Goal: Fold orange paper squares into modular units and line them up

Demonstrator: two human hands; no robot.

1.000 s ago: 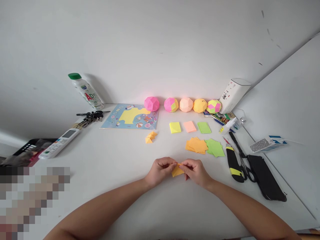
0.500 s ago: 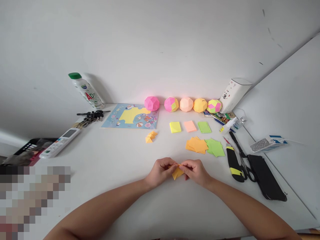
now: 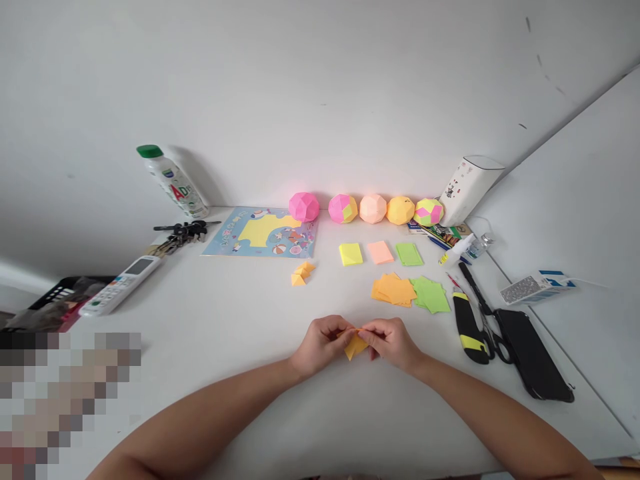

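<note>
Between my two hands is a small orange paper sheet, partly folded, its lower part hanging down to a point. My left hand pinches its upper left edge between thumb and fingers. From the other side, my right hand pinches the upper right edge, and the two thumbs nearly meet. The fingertips hide the top of the sheet. Beyond my left hand lie folded orange paper pieces. Past my right hand, loose orange sheets overlap green sheets.
Yellow, peach and green paper stacks lie farther back. Several faceted paper balls, one pink, line the wall. Right: a utility knife, scissors, a phone, a glue bottle. Left: a remote, keys, a bottle.
The orange sheet has tilted slightly between my fingers, and its lower point hangs a little farther down than a second ago. Both hands have stayed almost still.
</note>
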